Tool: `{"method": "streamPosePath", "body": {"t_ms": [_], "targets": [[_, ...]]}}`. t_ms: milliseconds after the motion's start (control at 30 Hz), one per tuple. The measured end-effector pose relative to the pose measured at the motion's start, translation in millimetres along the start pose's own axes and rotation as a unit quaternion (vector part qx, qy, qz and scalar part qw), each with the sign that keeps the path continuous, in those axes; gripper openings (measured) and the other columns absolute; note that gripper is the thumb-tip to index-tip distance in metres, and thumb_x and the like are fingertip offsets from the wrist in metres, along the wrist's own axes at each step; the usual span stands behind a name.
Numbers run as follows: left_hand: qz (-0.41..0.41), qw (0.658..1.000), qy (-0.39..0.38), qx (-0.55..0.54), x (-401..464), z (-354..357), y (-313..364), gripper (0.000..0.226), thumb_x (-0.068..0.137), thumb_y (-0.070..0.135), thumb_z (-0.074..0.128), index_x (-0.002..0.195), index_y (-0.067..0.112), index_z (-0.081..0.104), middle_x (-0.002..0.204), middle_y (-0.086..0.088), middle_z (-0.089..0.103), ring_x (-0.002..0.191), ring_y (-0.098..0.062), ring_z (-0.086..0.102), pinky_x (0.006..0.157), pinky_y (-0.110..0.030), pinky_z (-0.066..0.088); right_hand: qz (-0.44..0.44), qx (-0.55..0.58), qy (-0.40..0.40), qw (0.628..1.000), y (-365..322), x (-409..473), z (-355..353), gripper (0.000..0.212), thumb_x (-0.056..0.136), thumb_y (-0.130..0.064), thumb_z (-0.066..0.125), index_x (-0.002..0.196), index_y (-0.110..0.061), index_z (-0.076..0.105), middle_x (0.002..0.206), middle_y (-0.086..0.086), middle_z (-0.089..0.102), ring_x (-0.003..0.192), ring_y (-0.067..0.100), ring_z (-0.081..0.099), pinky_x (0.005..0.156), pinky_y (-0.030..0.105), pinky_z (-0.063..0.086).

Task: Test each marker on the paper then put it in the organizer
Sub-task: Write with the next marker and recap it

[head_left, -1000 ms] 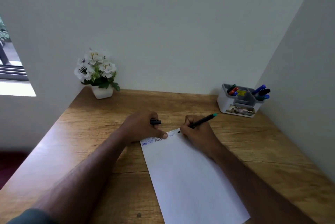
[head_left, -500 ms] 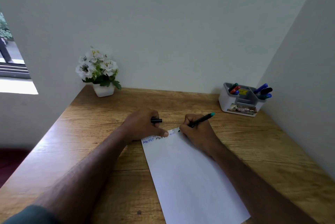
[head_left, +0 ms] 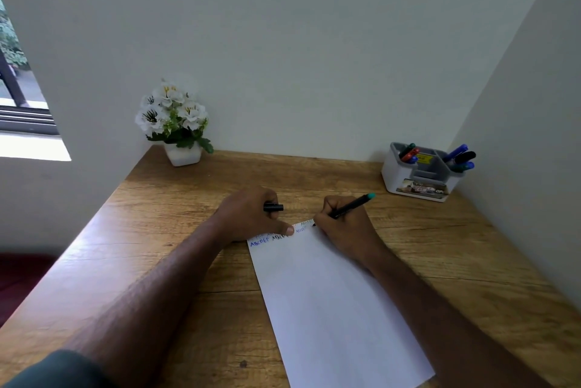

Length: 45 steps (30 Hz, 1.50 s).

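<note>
A white sheet of paper (head_left: 333, 302) lies on the wooden desk (head_left: 176, 230), with coloured letters written along its far edge. My right hand (head_left: 342, 230) grips a black marker (head_left: 349, 206) with a teal end, its tip on the paper's top edge. My left hand (head_left: 248, 214) holds the marker's black cap (head_left: 274, 207) in its curled fingers, and its thumb presses on the paper's top left part. The white and grey organizer (head_left: 421, 177) stands at the back right, with several markers in it.
A white pot of white flowers (head_left: 176, 123) stands at the desk's back left corner. Walls close the desk at the back and on the right. A window opening is at the far left.
The right hand's marker tip has crept slightly along the top edge of the paper. The left hand keeps its place. The view has shifted a little.
</note>
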<state>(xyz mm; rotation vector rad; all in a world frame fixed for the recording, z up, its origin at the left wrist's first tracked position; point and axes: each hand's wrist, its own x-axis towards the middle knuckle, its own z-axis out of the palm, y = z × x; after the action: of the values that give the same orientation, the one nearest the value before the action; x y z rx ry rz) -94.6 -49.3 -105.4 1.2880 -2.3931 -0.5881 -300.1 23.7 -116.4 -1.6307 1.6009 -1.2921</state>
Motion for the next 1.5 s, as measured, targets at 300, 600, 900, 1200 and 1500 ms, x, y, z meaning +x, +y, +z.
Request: {"method": "streamPosePath", "body": {"t_ms": [300,600,900,1200,1500], "targets": [[-0.005,1.000,0.003,-0.003,-1.0,0.0,-0.1,0.044,0.061,0.062,0.080,0.070,0.025,0.058,0.072,0.009,0.063,0.066,-0.007,0.056,0.057,-0.026,0.037,0.001,0.000,0.003,1.000,0.3,-0.1,1.1,0.031,0.077,0.005,0.062,0.055,-0.008,0.045,0.051,-0.004,0.043,0.050,0.003,0.036,0.050,0.016,0.032],[-0.001,1.000,0.000,0.001,-1.2,-0.4,1.4,0.044,0.063,0.061,0.080,0.072,0.023,0.060,0.073,0.008,0.064,0.067,-0.008,0.058,0.056,-0.026,0.037,-0.002,0.001,0.009,1.000,1.7,-1.0,-0.6,0.035,0.077,0.005,0.061,0.053,-0.011,0.042,0.049,-0.006,0.038,0.050,0.004,0.033,0.050,0.018,0.030],[-0.001,1.000,0.005,-0.001,-2.8,-0.4,2.0,0.044,0.063,0.061,0.080,0.073,0.023,0.061,0.074,0.008,0.063,0.066,-0.007,0.057,0.056,-0.026,0.038,0.005,0.009,0.023,1.000,0.6,0.8,-0.2,0.030,0.077,0.006,0.061,0.055,-0.002,0.042,0.056,0.007,0.040,0.055,0.013,0.035,0.050,0.021,0.029],[-0.004,1.000,0.008,0.011,-3.1,0.0,1.2,0.046,0.063,0.064,0.078,0.076,0.025,0.059,0.074,0.010,0.063,0.067,-0.006,0.056,0.056,-0.026,0.035,-0.003,0.002,0.041,0.999,2.6,-0.7,-0.6,0.032,0.077,0.007,0.062,0.056,-0.004,0.041,0.055,0.007,0.039,0.055,0.014,0.034,0.051,0.025,0.028],[0.025,0.999,0.020,0.016,-5.5,1.7,-0.4,0.046,0.069,0.061,0.077,0.100,0.033,0.058,0.095,0.016,0.060,0.087,-0.007,0.056,0.067,-0.027,0.044,0.001,-0.004,0.027,1.000,4.2,0.5,-1.9,0.032,0.079,0.003,0.063,0.055,-0.007,0.044,0.054,0.001,0.045,0.054,0.009,0.039,0.053,0.025,0.034]]}}
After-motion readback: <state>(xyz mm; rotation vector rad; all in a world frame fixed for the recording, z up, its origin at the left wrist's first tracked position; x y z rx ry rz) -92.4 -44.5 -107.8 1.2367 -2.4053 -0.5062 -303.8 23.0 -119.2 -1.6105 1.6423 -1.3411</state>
